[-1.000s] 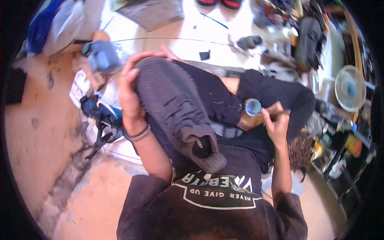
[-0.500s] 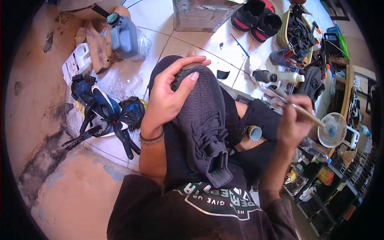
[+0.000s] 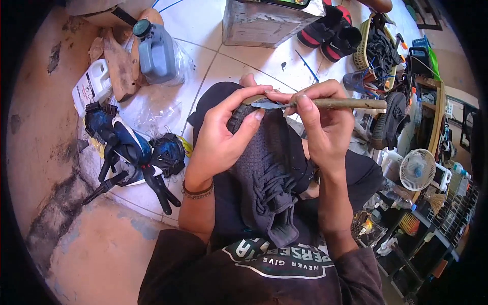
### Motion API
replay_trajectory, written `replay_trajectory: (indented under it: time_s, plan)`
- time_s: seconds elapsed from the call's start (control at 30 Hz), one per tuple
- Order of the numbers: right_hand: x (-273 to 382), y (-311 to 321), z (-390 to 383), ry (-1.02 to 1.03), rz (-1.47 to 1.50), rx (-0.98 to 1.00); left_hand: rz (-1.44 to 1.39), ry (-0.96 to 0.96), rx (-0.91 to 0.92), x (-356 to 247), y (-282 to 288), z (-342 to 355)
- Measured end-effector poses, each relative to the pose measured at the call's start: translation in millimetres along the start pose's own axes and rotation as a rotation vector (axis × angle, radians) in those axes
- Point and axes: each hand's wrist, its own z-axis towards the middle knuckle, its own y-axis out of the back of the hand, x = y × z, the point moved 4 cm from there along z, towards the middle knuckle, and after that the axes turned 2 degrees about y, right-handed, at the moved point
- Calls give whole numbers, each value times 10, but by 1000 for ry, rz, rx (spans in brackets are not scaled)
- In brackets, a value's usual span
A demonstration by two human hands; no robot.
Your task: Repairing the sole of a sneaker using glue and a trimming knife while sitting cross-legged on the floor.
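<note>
A dark grey knit shoe [image 3: 259,162] with laces lies lengthwise over my lap, toe away from me. My left hand [image 3: 221,132] grips its toe, thumb on top and fingers around the front edge. In my right hand [image 3: 328,127] is a tool with a long wooden handle [image 3: 366,103]. Its flat metal blade [image 3: 267,105] touches the toe's edge, where a brownish strip of sole shows, just above my left thumb. The small cup seen earlier is mostly hidden behind my right arm.
Clamps [image 3: 152,188] on a blue shoe lie left, beside plastic jugs [image 3: 157,61]. Beyond are a metal can [image 3: 264,30], red-black sneakers [image 3: 340,40] and a basket [image 3: 376,51]. At right stand a small fan [image 3: 417,170] and cluttered racks [image 3: 452,213]; a wall [image 3: 46,112] is left.
My right hand has moved from beside the cup, up and leftward, bringing the tool's blade onto the shoe's toe. My left hand still holds the toe.
</note>
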Motion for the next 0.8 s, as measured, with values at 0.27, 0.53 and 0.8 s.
replay_trajectory:
  time_s: [0.27, 0.53, 0.8]
  plan:
    - [65, -50, 98, -36, -75, 2, 26, -23, 9, -11, 1, -12]
    - [213, -262, 206, 49, -474, 43, -38, 66, -58, 79, -7, 5]
    - [160, -182, 139, 49, -486, -31, 56, -13, -43, 45, -33, -28]
